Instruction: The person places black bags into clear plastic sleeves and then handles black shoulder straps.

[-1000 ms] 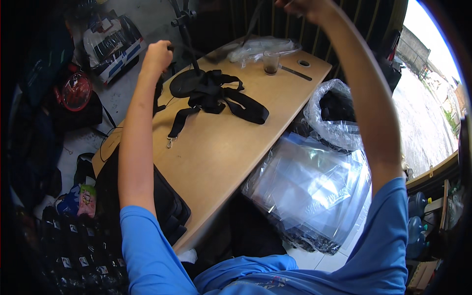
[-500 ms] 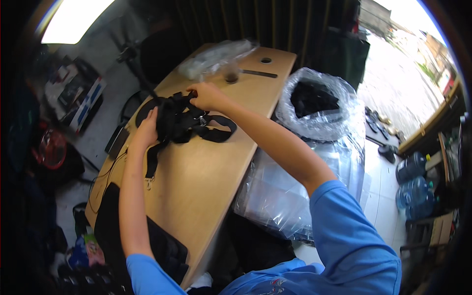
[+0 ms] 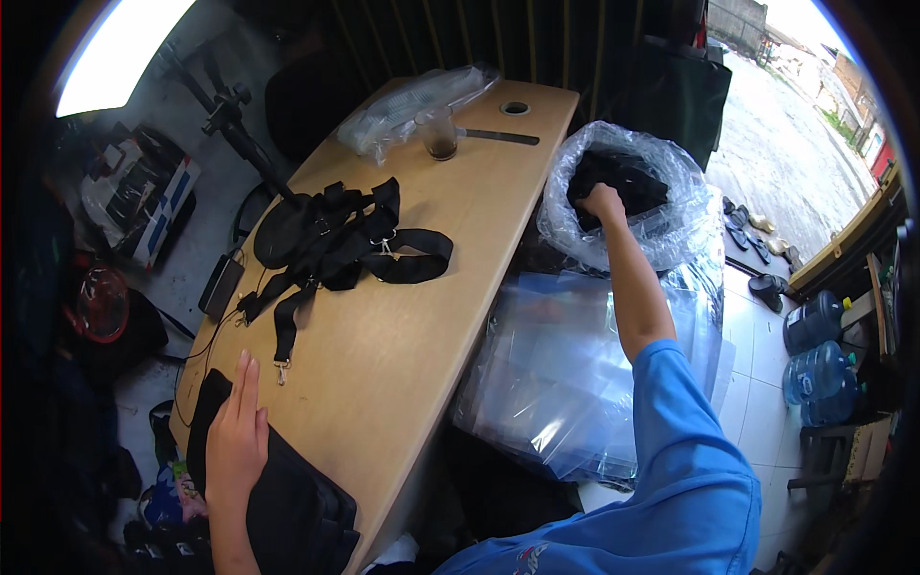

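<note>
My left hand (image 3: 237, 436) lies with its fingers stretched out over flat black fabric pieces (image 3: 297, 498) at the near left of the table. My right hand (image 3: 604, 203) reaches into a clear plastic bag (image 3: 565, 222), against the black contents (image 3: 644, 187). Its fingertips sink out of sight there, so their grip does not show. A tangled heap of black webbing straps (image 3: 340, 244) with metal clips sits on the table, untouched by either hand. One strap end with a metal snap hook (image 3: 282, 372) points toward me.
The wooden table (image 3: 422, 335) also bears a plastic cup (image 3: 438, 134), a dark flat strip (image 3: 500, 137) and a clear plastic packet (image 3: 422, 101). A dark stand (image 3: 235, 125) rises at its left edge. Stacked plastic sheets (image 3: 546, 374) lie right of the table; water jugs (image 3: 815, 379) stand farther right.
Both hands have left the black straps. My left hand has drawn back to the near black fabric, and my right hand has swung right into the plastic bag. The straps remain on the table.
</note>
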A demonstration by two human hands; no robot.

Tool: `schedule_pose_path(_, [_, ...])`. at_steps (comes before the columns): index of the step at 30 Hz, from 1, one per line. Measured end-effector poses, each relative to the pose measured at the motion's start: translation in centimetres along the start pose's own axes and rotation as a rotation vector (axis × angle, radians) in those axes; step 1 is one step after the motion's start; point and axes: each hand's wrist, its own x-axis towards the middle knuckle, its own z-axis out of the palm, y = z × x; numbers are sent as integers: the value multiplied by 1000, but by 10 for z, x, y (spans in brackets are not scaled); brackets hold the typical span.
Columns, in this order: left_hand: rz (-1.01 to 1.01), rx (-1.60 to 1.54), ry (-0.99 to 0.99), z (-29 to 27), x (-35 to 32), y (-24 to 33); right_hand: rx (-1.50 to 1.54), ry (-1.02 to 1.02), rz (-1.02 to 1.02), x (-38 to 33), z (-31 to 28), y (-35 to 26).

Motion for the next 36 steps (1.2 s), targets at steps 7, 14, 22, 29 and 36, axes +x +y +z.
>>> schedule_pose_path(7, [-213,89,89,-27,-75,-6,46,-152,-359,48,-51,6])
schedule_pose_path(14, [-264,116,133,-15,-100,-11,1091,-183,-350,15,-231,-73])
schedule_pose_path(22, [-127,36,220,7,-101,-5,-1011,605,-1221,93,-390,-37])
schedule_pose_path(29, [-222,54,173,-2,-129,-2,-152,313,-629,66,-288,-44])
schedule_pose_path(36, [-205,101,275,3,-135,-9,-920,874,-1019,74,-430,-84])
